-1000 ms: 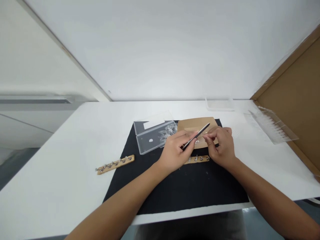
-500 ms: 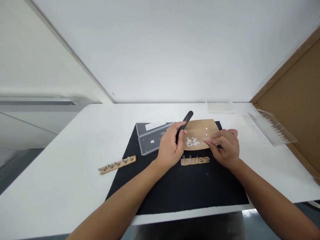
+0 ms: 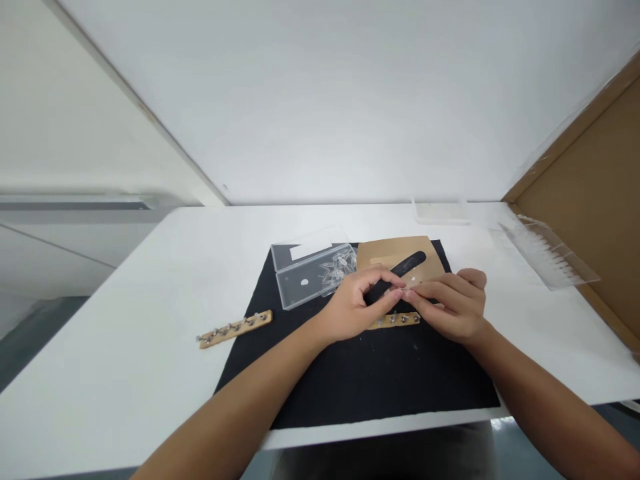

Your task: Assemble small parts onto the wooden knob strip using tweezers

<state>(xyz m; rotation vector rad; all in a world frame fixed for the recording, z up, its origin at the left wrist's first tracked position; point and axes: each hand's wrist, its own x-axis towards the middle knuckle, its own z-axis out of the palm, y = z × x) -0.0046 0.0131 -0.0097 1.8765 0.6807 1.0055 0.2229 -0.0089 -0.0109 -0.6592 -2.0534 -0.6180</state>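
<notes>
L hand (image 3: 357, 303) and R hand (image 3: 453, 300) meet fingertip to fingertip just right of the pic's centre; take that spot as the clock's hub. R thumb + index pinch what looks like a tiny pale piece (image 3: 404, 291), too small & covered to ID; other R fingers curl in behind. L thumb + index tips close in on same piece, prob. to steady it from the other side. L hand also grips a black, flat, round-ended bar (image 3: 412, 263), tip pointing approx 1–2 o'clock; tucked low in the grip, prob. so the L fingertips are free.

At 12, under the bar: brown kraft-paper sheet (image 3: 375, 248), prob. there to catch small bits. At 6, just below the fingertips, partly hidden by L hand: pale wooden strip w/ metal clips (image 3: 399, 323), prob. kept close for easy reach. Second clip-studded wooden strip (image 3: 235, 331) lies approx 8–9, part on black cloth mat (image 3: 370, 380), part on white tabletop (image 3: 125, 320).

Btw 9 & 10: open clear plastic box (image 3: 291, 293) w/ clear slivers (image 3: 341, 265) bunched at its R end. Frosted shallow tray (image 3: 440, 221) at 1, well apart; clear toothed plastic sheets (image 3: 550, 253) near 2–3.
</notes>
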